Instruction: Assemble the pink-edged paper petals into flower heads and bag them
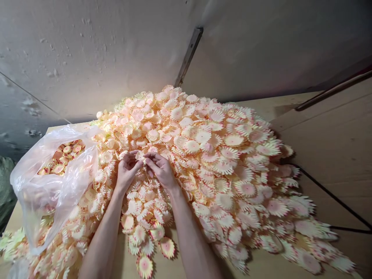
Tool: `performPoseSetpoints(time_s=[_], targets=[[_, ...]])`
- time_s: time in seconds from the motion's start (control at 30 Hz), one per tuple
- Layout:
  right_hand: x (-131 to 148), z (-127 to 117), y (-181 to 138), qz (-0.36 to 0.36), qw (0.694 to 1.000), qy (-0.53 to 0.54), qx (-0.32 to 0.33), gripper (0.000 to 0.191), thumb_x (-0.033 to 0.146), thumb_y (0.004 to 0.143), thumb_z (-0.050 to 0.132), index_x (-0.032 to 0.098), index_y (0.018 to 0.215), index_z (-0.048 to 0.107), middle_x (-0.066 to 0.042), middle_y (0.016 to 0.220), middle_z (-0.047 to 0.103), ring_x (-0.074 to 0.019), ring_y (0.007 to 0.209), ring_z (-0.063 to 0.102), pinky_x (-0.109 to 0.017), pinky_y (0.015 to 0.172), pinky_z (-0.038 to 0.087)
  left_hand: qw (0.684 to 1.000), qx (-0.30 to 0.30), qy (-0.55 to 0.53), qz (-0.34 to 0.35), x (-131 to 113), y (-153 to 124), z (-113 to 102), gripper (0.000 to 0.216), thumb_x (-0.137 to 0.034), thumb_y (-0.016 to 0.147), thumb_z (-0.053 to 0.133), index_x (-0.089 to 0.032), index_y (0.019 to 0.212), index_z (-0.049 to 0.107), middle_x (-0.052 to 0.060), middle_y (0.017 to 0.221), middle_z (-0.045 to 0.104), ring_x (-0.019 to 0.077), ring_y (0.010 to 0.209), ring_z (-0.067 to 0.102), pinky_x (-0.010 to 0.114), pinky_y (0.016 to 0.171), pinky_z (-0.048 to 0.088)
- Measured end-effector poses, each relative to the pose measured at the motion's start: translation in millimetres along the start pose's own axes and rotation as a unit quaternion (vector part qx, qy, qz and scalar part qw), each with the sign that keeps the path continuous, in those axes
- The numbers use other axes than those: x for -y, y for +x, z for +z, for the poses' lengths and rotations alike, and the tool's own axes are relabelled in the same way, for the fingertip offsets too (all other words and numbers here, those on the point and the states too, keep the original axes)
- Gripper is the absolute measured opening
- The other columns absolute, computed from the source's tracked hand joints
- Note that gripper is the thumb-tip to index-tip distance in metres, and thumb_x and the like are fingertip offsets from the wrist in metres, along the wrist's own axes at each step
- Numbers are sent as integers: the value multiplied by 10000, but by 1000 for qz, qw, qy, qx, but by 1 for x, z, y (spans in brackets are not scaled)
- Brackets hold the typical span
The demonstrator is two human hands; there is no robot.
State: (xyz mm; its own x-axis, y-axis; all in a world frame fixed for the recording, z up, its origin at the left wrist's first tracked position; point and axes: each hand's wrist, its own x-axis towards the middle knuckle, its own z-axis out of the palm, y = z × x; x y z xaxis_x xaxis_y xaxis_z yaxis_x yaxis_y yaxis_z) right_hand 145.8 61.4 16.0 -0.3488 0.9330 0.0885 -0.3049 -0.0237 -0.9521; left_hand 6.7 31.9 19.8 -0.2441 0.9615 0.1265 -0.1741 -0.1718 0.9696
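**Both hands meet over the flower heap**

Where the two hands come together, the left hand (pixel 127 170) and right hand (pixel 161 169) pinch one small cream-and-pink flower piece (pixel 141 155) between their fingers (pixel 136 164), closed lightly on it, just above the big heap of flower pieces (pixel 221 166); a clear plastic bag (pixel 52 186) slumps just left of the left hand, more flower pieces lying inside it; the heap covers most of the wooden surface (pixel 334 155), bare room showing on the right; a black cable (pixel 328 193) crosses there; grey wall (pixel 101 50) behind.
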Motion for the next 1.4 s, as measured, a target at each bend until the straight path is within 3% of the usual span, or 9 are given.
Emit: performPoseSetpoints(time_s=[0.2, 0.33, 0.53, 0.63, 0.77, 0.93, 1.1, 1.23, 1.4], targets=[[6, 0, -3, 18, 997, 69, 20, 270, 401, 828, 674, 220, 1000, 572, 69, 614, 511, -48, 424, 373, -197, 414, 291, 999, -33, 11, 11, 3, 1, 0, 388, -406, 761, 745, -201, 1076, 647, 38, 940, 656, 120, 803, 607, 210, 718, 484], [11, 1, -4, 31, 998, 54, 17, 333, 438, 805, 684, 235, 1024, 538, 66, 619, 545, -59, 433, 370, -198, 422, 285, 1000, 15, 24, -8, -1, -1, -2, 343, -469, 812, 672, -151, 934, 718, 68, 922, 695, 132, 780, 606, 217, 685, 474], [10, 3, -2, 23, 1000, 4, -12, 341, 428, 762, 716, 237, 989, 548, 60, 662, 567, -50, 434, 346, -194, 414, 280, 999, 26, -29, -22, -3, -1, -2, 357, -343, 601, 869, -147, 842, 693, 16, 772, 662, 121, 707, 600, 231, 694, 486], [7, 2, 0, 17, 999, 14, -42, 281, 416, 777, 699, 222, 939, 577, 60, 652, 550, -32, 411, 322, -187, 397, 260, 999, 33, -39, 17, -1, 0, 0, 483, -268, 495, 921, -177, 913, 699, 33, 903, 664, 147, 833, 624, 241, 741, 501], [5, 1, 1, 15, 999, 18, -38, 248, 404, 780, 703, 199, 889, 617, 51, 621, 556, -33, 409, 349, -188, 391, 275, 997, 59, 21, 53, 0, 0, -1, 334, -279, 614, 867, -175, 910, 754, 94, 1064, 662, 209, 1028, 617, 282, 846, 503], [4, 0, 1, 15, 998, 31, -51, 259, 405, 773, 717, 197, 906, 638, 45, 641, 586, -27, 394, 351, -192, 389, 279, 998, 32, 56, 21, -1, -1, -2, 256, -364, 786, 727, -168, 948, 760, 79, 937, 723, 164, 841, 654, 264, 771, 515], [4, 1, 2, 16, 998, -15, -62, 288, 403, 721, 757, 184, 885, 667, -16, 766, 661, -67, 493, 470, -198, 411, 318, 999, 19, 21, -17, -2, -2, 0, 302, -347, 697, 801, -156, 921, 735, 50, 856, 731, 139, 725, 654, 249, 710, 527], [4, 0, 3, 4, 996, -28, -89, 246, 416, 757, 723, 184, 815, 665, 16, 669, 591, -47, 432, 378, -208, 397, 279, 999, 15, 21, -33, -3, -3, 2, 265, -357, 682, 808, -135, 790, 711, 29, 728, 694, 123, 641, 627, 236, 649, 515], [5, -1, 1, 19, 998, -31, -49, 276, 432, 747, 734, 187, 868, 694, 24, 632, 565, -62, 458, 397, -220, 433, 319, 999, 0, 44, -30, -2, -4, 0, 291, -414, 720, 767, -140, 742, 670, -1, 658, 623, 105, 589, 576, 205, 566, 459]])
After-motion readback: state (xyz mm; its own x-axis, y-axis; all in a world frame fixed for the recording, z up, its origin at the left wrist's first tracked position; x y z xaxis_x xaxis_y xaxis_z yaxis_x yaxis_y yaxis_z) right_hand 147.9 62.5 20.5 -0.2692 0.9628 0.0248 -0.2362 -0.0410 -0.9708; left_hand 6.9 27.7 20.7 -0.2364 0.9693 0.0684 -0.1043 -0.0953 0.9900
